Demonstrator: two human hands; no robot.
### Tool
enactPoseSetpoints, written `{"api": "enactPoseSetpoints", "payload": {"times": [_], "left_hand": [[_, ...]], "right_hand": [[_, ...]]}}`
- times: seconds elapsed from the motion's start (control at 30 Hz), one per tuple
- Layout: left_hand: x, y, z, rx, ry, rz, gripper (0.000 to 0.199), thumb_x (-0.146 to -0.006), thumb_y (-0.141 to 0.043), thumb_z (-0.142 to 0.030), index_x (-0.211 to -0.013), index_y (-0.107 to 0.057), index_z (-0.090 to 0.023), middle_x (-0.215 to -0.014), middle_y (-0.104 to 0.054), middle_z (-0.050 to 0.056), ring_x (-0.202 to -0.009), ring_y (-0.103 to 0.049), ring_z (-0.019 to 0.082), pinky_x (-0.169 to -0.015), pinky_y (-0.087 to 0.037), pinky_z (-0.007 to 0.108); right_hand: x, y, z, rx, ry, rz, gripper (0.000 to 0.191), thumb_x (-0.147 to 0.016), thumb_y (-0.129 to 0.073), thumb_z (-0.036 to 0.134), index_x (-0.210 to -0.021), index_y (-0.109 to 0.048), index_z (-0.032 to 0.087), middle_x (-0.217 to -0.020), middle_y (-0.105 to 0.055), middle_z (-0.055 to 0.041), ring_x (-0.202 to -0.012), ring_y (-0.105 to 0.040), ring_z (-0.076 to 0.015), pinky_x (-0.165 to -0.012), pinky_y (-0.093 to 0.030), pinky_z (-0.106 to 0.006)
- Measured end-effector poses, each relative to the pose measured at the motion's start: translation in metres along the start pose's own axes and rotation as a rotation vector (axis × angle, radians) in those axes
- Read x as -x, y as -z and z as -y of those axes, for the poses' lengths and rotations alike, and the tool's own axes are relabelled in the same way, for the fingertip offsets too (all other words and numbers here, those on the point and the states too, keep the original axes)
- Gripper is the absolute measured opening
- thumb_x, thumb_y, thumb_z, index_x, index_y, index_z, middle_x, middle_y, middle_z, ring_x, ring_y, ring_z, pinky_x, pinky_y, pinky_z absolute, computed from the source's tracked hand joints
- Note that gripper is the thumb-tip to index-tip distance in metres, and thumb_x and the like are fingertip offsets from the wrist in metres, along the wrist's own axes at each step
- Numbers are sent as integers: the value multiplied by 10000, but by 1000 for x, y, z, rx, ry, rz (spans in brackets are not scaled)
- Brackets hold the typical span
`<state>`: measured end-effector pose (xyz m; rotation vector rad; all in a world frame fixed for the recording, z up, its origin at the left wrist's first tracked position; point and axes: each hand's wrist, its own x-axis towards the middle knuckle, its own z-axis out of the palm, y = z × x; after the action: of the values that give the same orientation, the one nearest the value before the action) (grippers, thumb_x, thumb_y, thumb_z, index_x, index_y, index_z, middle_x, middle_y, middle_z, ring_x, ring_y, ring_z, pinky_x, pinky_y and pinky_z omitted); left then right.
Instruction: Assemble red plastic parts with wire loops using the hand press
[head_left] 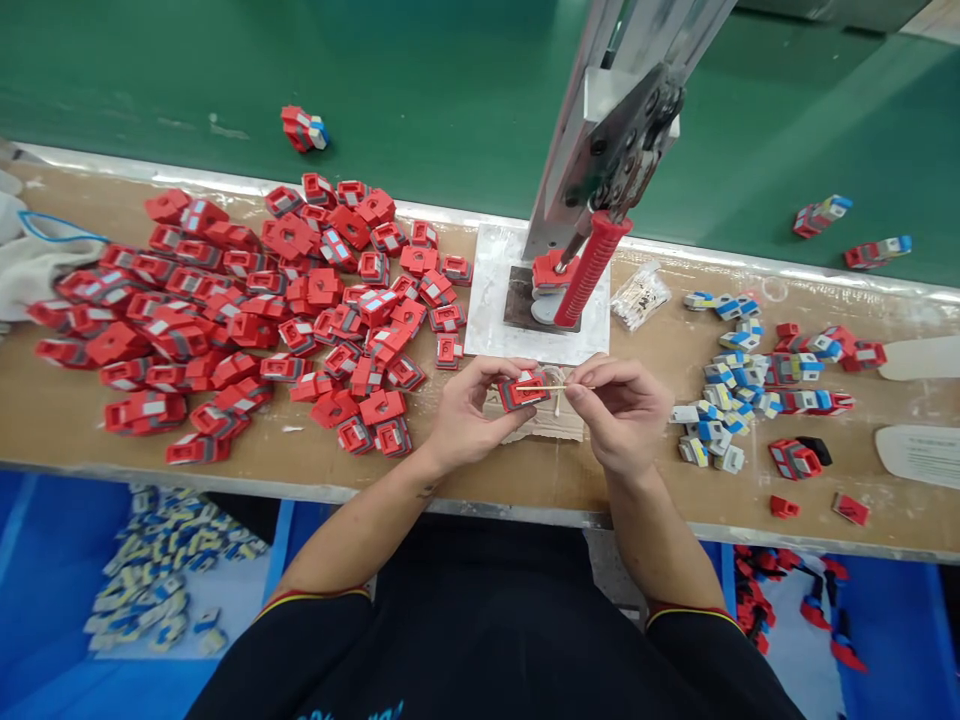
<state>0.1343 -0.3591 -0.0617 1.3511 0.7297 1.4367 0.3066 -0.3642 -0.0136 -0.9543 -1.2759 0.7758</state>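
My left hand [476,412] grips a small red and grey plastic part [513,396] between thumb and fingers, in front of the press. Between the thumb and fingers of my right hand [619,405] is a thin cotton swab [555,388], held level. Its far end reaches over the face of the red part; whether it touches inside cannot be made out. Beneath the hands lies a piece of cardboard [559,424] with another swab on it. A hand press with a red handle [592,270] stands just beyond, on a white base plate [487,290].
Many red and grey parts [240,320] are heaped to the left. A bag of swabs [640,296] lies right of the press. Farther right are blue and white pieces [731,395]. Behind runs a green belt [435,100]; blue bins [45,570] sit below the table's front edge.
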Motion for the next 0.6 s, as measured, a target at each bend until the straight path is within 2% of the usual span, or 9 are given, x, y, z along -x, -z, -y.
{"api": "enactPoseSetpoints", "payload": {"times": [0.23, 0.4, 0.53, 0.6], "left_hand": [[-1, 3, -3, -68, 34, 13, 348, -873, -916, -328, -1106, -689, -204, -1204, -828, 124, -1111, -820, 236, -972, -657, 348], [-1, 4, -3, -99, 23, 9, 330, -881, -904, -342, -1102, -702, -204, -1189, -832, 127, -1101, -819, 233, -969, -653, 347], [-2, 6, -3, -129, 46, 11, 336, -882, -900, -370, -1091, -698, -200, -1199, -830, 141, -1114, -817, 246, -968, -654, 365], [-3, 8, -3, -132, 38, 3, 328, -885, -897, -352, -1098, -697, -203, -1207, -829, 137, -1128, -815, 244, -967, -652, 356]], "right_hand": [[0, 4, 1, 110, 76, -27, 155, -922, -840, 297, -843, -716, 249, -754, -779, -11, -633, -684, -154, -560, -521, -302], [-3, 11, 4, 193, 120, -51, 142, -915, -839, 274, -836, -723, 255, -738, -775, -14, -661, -716, -176, -572, -539, -320], [-9, 26, 6, 196, 138, -70, 174, -898, -850, 289, -800, -710, 252, -701, -755, -11, -631, -692, -179, -571, -529, -326], [-13, 36, 3, 274, 108, -27, 163, -877, -847, 253, -787, -711, 250, -691, -753, -5, -598, -656, -166, -546, -498, -313]]}}
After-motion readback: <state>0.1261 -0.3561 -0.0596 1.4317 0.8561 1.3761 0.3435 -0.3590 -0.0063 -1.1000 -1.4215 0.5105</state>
